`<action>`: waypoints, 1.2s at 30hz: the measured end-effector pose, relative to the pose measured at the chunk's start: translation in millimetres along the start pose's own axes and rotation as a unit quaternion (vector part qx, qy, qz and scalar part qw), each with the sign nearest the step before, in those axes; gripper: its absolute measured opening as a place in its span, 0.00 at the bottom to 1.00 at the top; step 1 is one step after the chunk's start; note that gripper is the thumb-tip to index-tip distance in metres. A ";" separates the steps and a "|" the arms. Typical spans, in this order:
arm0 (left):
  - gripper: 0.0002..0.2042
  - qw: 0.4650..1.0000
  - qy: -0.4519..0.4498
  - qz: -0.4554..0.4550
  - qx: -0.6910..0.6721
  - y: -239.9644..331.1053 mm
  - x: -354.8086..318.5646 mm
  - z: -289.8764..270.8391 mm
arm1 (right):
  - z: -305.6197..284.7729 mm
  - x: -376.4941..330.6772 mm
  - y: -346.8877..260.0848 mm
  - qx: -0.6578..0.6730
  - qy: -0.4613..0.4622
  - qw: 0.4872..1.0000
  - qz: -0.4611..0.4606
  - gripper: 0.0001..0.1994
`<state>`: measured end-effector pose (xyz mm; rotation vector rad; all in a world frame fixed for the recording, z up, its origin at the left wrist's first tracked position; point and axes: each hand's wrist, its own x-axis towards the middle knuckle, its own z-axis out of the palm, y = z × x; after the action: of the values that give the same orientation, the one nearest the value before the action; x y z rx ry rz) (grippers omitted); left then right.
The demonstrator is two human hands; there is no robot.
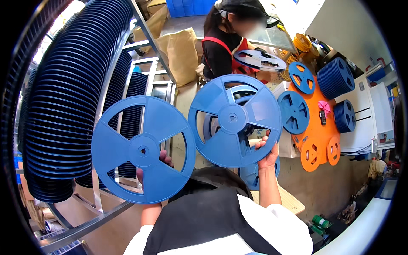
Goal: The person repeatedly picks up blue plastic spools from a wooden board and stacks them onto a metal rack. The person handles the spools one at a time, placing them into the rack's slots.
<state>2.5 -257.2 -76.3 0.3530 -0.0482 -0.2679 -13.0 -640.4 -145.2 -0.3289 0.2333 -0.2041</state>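
Note:
A blue plastic reel flange [143,160] with three broad spokes stands in front of me on the left. My left hand [165,158] is closed on it from behind; its fingertips show through the openings. Further right, a second blue reel flange [233,128] overlaps its edge in the picture. My right hand [268,159] grips this one at its lower right rim, with fingers hooked through an opening. Most of my left palm is hidden by the disc. Behind the right flange, parts of more reels show through the gaps, and a blue reel [250,176] sits lower down.
Metal racks on the left hold long rows of dark blue discs [63,102]. Ahead, a co-worker [223,42] in a red apron handles a whitish reel [265,63]. On the right, an orange table [316,127] bears blue reels [294,111], stacked discs [335,78] and orange reels [311,154].

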 end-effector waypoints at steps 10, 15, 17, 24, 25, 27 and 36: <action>0.37 0.990 0.086 -0.052 0.102 7.0 28.5 1.4 | 0.7 24.8 -2.4 0.053 -0.065 0.996 0.012 0.24; 0.30 0.926 0.202 -0.018 0.317 -7.4 46.2 4.3 | 27.1 27.0 3.3 -0.001 -0.047 0.999 0.024 0.24; 0.24 0.896 0.200 -0.044 0.393 -22.6 63.8 -9.1 | 46.5 21.9 11.1 -0.064 -0.036 0.997 0.032 0.24; 0.22 0.912 0.135 -0.198 0.332 -111.4 96.6 -37.6 | 122.1 -14.4 95.2 -0.325 -0.097 0.932 0.127 0.28; 0.22 0.933 0.131 -0.291 0.164 -117.3 87.5 -66.2 | 123.6 -15.4 94.8 -0.401 -0.136 0.894 0.145 0.28; 0.18 0.932 0.131 -0.320 0.113 -105.2 80.1 -21.8 | 117.9 -15.7 94.8 -0.477 -0.161 0.852 0.142 0.23; 0.32 0.967 0.131 -0.217 -0.008 -61.3 59.5 -10.1 | 72.6 3.5 35.6 -0.384 0.001 0.913 0.141 0.24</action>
<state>45.4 -325.0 -107.1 0.3779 0.2946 -0.6533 14.7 -586.9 -91.2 -1.0702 0.3558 0.1896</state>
